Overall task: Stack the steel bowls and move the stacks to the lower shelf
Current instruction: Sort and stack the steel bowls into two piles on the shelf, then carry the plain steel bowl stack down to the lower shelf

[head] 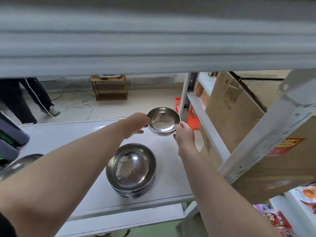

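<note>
A single steel bowl (pixel 163 120) is held above the far right part of the white shelf (pixel 71 142), tilted slightly toward me. My left hand (pixel 135 124) grips its left rim and my right hand (pixel 184 135) grips its right rim. A stack of several steel bowls (pixel 131 170) stands on the shelf nearer to me, below and left of the held bowl. Another steel bowl (pixel 18 164) shows at the left edge, partly hidden by my left forearm.
An upper shelf board (pixel 153 40) hangs close overhead. Large cardboard boxes (pixel 239 117) fill the neighbouring rack on the right, behind a white upright post (pixel 266 134). A red basket (pixel 193 118) sits on the floor beyond. A person's legs (pixel 25 100) stand far left.
</note>
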